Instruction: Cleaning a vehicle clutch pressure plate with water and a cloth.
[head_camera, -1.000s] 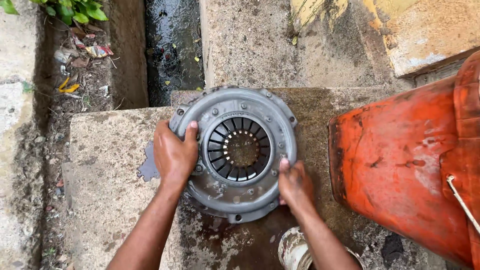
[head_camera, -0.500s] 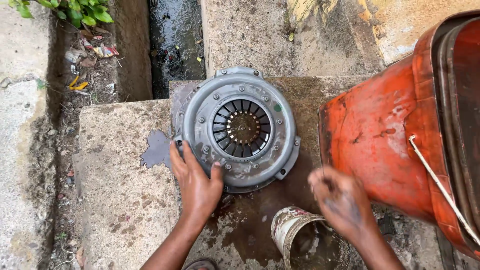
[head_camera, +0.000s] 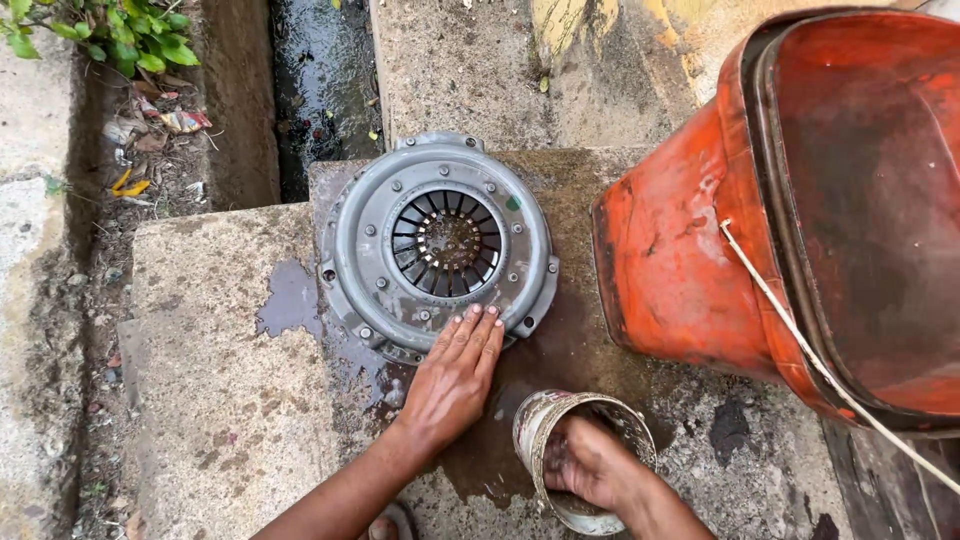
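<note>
The left hand (head_camera: 455, 375) lies flat and open, palm down. Its fingers are stretched out together and their tips rest on the lower rim of the round grey metal clutch cover with the slotted spring centre (head_camera: 360, 240). It grips nothing; it only presses on the edge. The right hand (head_camera: 590, 465) is put down inside the small, dirty, paint-stained metal can (head_camera: 530, 420), which stands just beside the left wrist. The fingers are hidden by the can wall, so I cannot tell whether they are closed on something or loose.

The grey cover lies flat on the stained concrete slab (head_camera: 220, 400), near its far edge, with the bolt holes and the dark fan of spring fingers facing up. Around it the concrete is dark and wet, with a small puddle (head_camera: 290, 300) at its left side.

As I judge it, the work in hand is a steadying one: one hand keeps the cover in its place while the other is busy in the can. Any handling of the cover would call for care, because the metal looks heavy and the wet slab under it looks slippery. A flat palm alone would not lift it.

To the right, very near the cover but not touching it, leans a big rusty orange metal drum (head_camera: 680, 260) with a pale cord (head_camera: 800, 340) across it. Behind the slab runs a drain channel with dark water (head_camera: 320, 90), and green leaves (head_camera: 110, 30) show at the far left corner.
</note>
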